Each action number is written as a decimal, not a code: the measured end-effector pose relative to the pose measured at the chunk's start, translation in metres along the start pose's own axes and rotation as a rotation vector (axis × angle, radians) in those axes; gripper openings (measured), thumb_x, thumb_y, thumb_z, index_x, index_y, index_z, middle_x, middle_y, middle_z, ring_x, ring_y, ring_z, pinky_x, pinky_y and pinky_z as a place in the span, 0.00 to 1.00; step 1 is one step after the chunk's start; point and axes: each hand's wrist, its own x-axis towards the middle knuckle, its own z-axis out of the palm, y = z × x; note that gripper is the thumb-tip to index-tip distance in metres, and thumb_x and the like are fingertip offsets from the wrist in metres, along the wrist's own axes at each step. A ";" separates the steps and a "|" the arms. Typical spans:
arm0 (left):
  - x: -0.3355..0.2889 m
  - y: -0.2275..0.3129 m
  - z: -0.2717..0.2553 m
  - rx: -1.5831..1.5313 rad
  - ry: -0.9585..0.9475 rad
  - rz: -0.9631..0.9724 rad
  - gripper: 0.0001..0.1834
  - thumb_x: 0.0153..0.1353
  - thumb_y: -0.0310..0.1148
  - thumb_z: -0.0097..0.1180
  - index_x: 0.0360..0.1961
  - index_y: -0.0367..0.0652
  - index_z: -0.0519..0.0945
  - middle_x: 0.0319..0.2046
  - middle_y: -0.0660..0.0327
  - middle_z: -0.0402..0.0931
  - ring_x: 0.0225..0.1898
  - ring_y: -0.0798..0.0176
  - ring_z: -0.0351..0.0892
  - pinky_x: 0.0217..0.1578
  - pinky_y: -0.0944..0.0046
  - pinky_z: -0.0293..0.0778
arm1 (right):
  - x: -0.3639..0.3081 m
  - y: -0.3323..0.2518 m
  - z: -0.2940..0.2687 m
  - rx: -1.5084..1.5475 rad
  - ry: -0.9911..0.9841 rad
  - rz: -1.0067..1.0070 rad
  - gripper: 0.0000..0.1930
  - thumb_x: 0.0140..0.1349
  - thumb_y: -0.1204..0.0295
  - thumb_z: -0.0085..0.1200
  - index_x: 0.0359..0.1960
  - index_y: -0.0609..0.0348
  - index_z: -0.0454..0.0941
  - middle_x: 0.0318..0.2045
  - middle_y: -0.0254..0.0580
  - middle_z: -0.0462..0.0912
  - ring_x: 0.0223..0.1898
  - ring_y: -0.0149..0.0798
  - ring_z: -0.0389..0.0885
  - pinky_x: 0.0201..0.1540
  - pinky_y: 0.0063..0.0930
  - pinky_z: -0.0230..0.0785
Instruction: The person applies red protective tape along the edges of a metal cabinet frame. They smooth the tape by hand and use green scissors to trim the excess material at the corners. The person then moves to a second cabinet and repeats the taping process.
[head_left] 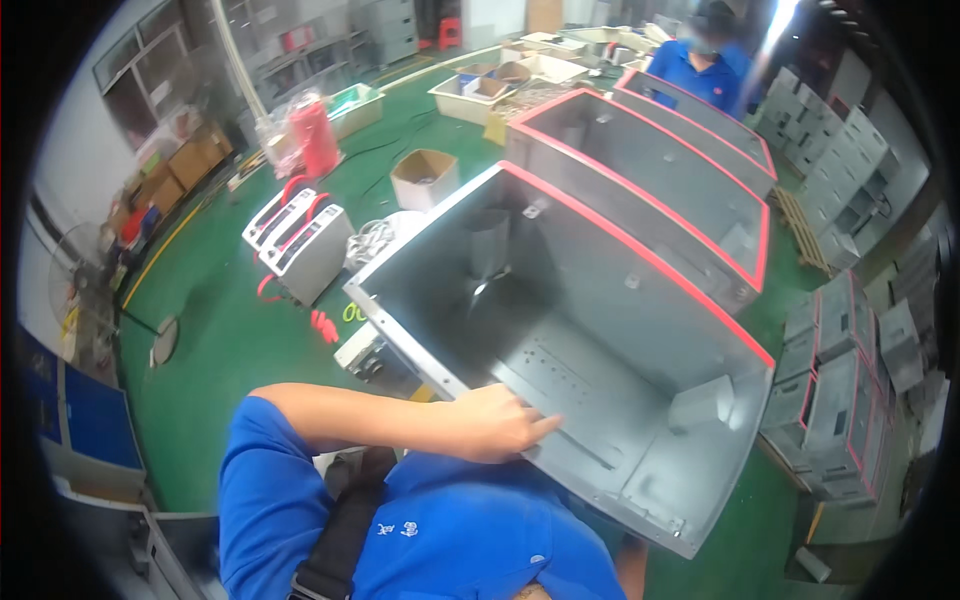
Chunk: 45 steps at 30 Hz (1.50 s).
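Observation:
A large open grey metal cabinet shell point(640, 250) with a red strip along its far rim lies tilted right in front of me. My left hand point(495, 424) is on its near edge, fingers curled over the rim and the index finger reaching a little way inside. Within the shell are a row of small holes in one panel, a slot, and a pale bracket-like piece point(702, 402) at the right end. Only part of my right arm point(632, 566) shows below the near right corner; the right hand is hidden behind the shell.
More red-edged metal shells point(650, 170) stand just beyond, with a co-worker in blue point(697, 75) behind them. White machines with red cables point(300, 240), a cardboard box point(424, 178) and a floor fan point(165, 340) are at left. Stacked cabinets point(840, 390) line the right.

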 end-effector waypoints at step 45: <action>-0.552 -0.328 0.200 -0.864 0.290 -0.652 0.09 0.55 0.35 0.55 0.31 0.40 0.76 0.29 0.56 0.76 0.35 0.57 0.76 0.39 0.60 0.70 | -0.289 0.425 0.328 -1.118 -0.774 -0.021 0.13 0.60 0.73 0.47 0.45 0.67 0.71 0.38 0.44 0.78 0.40 0.34 0.76 0.43 0.25 0.68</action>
